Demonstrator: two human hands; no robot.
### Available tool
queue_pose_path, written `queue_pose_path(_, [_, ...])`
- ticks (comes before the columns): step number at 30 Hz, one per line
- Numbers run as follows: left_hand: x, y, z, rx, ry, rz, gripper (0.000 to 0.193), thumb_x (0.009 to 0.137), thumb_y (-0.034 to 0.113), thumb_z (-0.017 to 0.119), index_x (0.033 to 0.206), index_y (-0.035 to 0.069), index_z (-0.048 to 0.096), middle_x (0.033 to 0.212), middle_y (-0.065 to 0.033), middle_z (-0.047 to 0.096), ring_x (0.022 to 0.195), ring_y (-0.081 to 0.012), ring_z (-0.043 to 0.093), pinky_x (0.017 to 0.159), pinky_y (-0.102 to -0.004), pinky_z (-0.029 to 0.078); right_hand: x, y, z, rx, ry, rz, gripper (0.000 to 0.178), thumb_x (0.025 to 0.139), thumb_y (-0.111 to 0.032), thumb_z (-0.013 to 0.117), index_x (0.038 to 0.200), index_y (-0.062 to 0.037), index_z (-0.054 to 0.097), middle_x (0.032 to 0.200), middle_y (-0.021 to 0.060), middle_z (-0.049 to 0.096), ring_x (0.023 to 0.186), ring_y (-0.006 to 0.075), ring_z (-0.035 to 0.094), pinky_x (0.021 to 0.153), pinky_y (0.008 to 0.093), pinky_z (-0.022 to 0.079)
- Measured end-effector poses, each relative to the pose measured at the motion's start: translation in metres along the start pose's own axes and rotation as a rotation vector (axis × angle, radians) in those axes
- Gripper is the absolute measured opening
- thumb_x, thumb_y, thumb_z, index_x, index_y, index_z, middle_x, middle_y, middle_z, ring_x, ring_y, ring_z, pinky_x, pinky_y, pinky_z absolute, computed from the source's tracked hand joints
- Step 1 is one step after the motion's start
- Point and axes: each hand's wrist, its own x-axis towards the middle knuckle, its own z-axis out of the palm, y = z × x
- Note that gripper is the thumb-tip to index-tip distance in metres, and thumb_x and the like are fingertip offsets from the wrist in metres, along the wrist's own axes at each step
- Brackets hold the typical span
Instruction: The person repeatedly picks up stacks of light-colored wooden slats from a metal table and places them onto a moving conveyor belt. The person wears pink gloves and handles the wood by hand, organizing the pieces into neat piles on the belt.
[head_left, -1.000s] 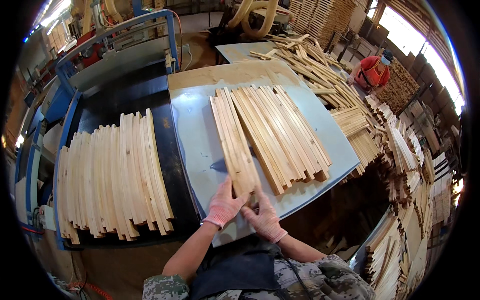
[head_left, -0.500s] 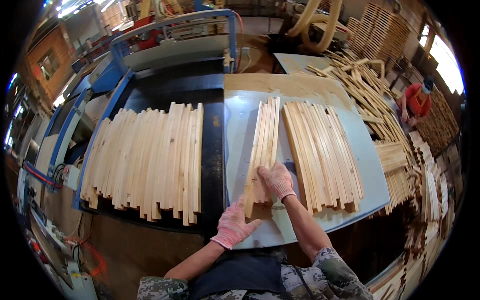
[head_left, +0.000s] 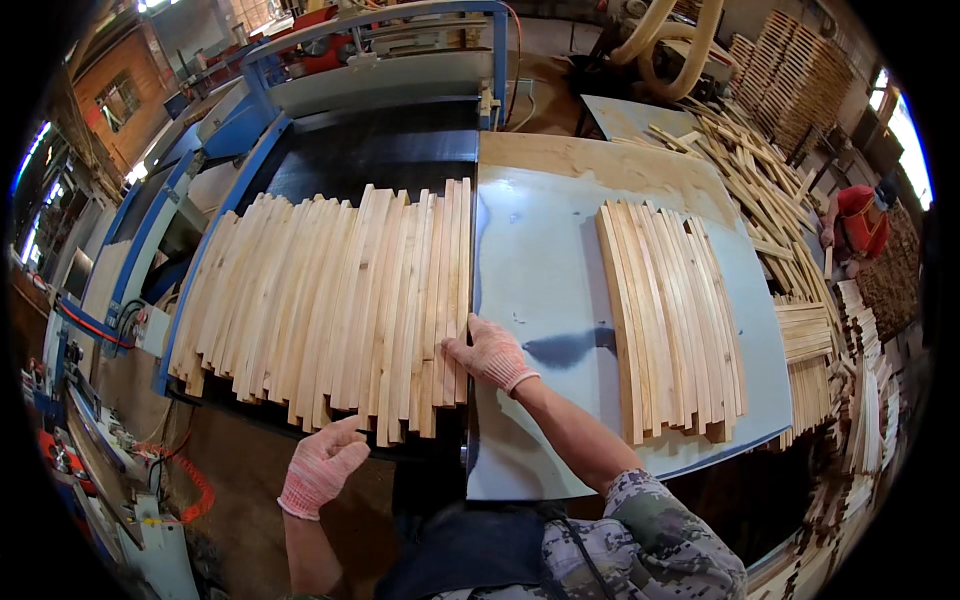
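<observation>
In the head view, a broad row of pale wooden strips (head_left: pixel 330 310) lies side by side on a dark bed (head_left: pixel 390 145), its near ends staggered. The gloved right grip (head_left: pixel 492 353) rests at the row's right edge, thumb over the top and fingers along the outermost side; whether it clamps a strip I cannot tell. The left grip (head_left: pixel 324 462) is loose, thumb and fingers parted and holding nothing, just below the near ends. A second bundle of strips (head_left: pixel 676 320) lies apart, farther right on the blue-grey desk (head_left: pixel 535 425). Uneven pressure from the right could skew the outer strips or make one ride up over its neighbour; a knock against the jutting near ends could push some further out of line.
</observation>
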Motion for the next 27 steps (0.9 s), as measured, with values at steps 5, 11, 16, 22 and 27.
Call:
queue_pose_path(5, [0.029,-0.049,-0.055,-0.074,0.003,0.005,0.044,0.101,0.019,0.08,0.14,-0.001,0.07,0.111,-0.0043,0.076,0.098,-0.0093,0.067,0.089,-0.0283,0.056,-0.001,0.008,0.017,0.204,0.135,-0.062,0.062,0.098,-0.054,0.067,0.128,0.0001,0.066,0.12,0.0269,0.075,0.116,0.0441,0.07,0.099,0.0504,0.054])
queue_pose_path(11, [0.052,-0.103,-0.174,-0.079,0.353,0.096,0.047,0.101,0.018,0.079,0.141,-0.002,0.068,0.122,-0.0083,0.075,0.112,-0.0158,0.068,0.1,-0.031,0.054,-0.019,-0.013,0.027,0.235,0.252,0.051,0.059,0.098,-0.048,0.069,0.135,-0.0021,0.071,0.125,0.0268,0.076,0.119,0.0403,0.073,0.103,0.0469,0.055])
queue_pose_path(16, [0.094,-0.164,-0.332,0.529,0.929,0.076,0.079,0.094,0.033,0.083,0.155,-0.005,0.053,0.157,-0.0258,0.059,0.147,-0.0388,0.055,0.124,-0.0406,0.042,-0.018,0.013,0.054,0.286,0.496,0.048,0.067,0.103,-0.036,0.069,0.15,0.0113,0.057,0.139,0.0292,0.072,0.13,0.032,0.07,0.112,0.0367,0.052])
queue_pose_path(22, [0.138,-0.166,-0.499,0.97,1.058,-0.308,0.104,0.093,0.049,0.077,0.173,0.009,0.025,0.179,-0.0191,0.029,0.164,-0.0385,0.03,0.132,-0.0524,0.027,-0.002,0.043,0.075,0.516,0.592,0.061,0.065,0.107,-0.027,0.069,0.154,0.0136,0.052,0.151,0.0256,0.065,0.137,0.0296,0.065,0.114,0.0365,0.05])
queue_pose_path(27, [0.16,-0.149,-0.554,1.008,0.855,-0.524,0.105,0.094,0.057,0.073,0.175,0.011,0.024,0.182,-0.0119,0.025,0.168,-0.0347,0.022,0.134,-0.0503,0.023,-0.022,-0.016,0.064,0.486,0.544,0.181,0.068,0.107,-0.033,0.067,0.156,0.0117,0.051,0.154,0.0249,0.062,0.138,0.0285,0.063,0.114,0.0365,0.05])
